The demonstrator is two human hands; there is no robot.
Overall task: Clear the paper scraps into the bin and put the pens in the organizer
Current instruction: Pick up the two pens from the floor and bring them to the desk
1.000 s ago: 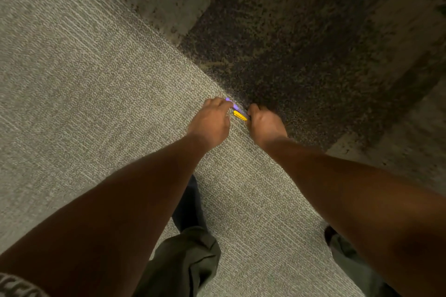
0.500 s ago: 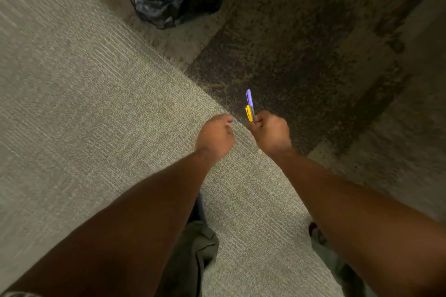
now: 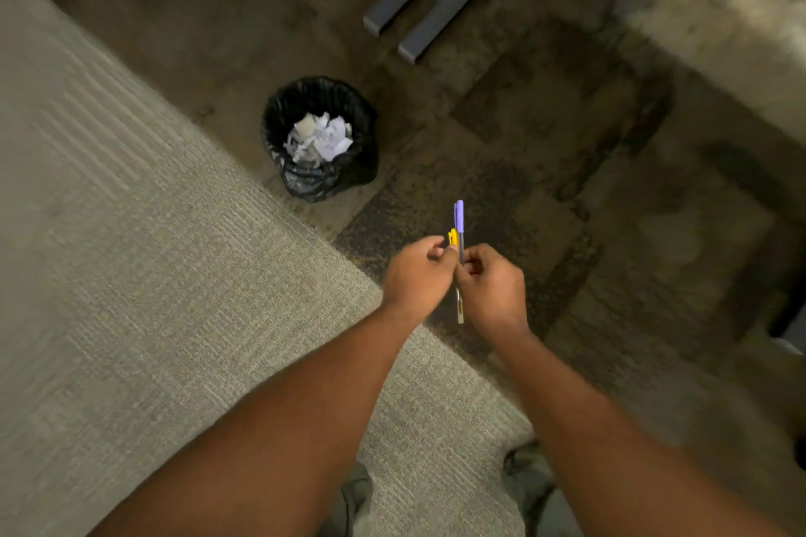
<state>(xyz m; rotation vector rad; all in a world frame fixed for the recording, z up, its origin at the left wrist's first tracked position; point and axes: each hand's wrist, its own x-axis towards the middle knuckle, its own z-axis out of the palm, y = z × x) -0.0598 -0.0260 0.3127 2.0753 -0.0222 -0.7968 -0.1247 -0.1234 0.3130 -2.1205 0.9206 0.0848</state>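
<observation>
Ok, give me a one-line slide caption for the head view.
Both hands hold two pens upright above the carpet; paper scraps fill the black bin beyond.

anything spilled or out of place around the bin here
Nothing stands out. The white paper scraps sit inside the black-lined round bin, none visible on the floor around it. The purple-capped pen and yellow-capped pen are held upright between both hands.

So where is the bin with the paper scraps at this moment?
In the head view the bin stands on the dark floor, up and to the left of both hands, just beyond the edge of the light carpet, with the paper scraps inside.
</observation>
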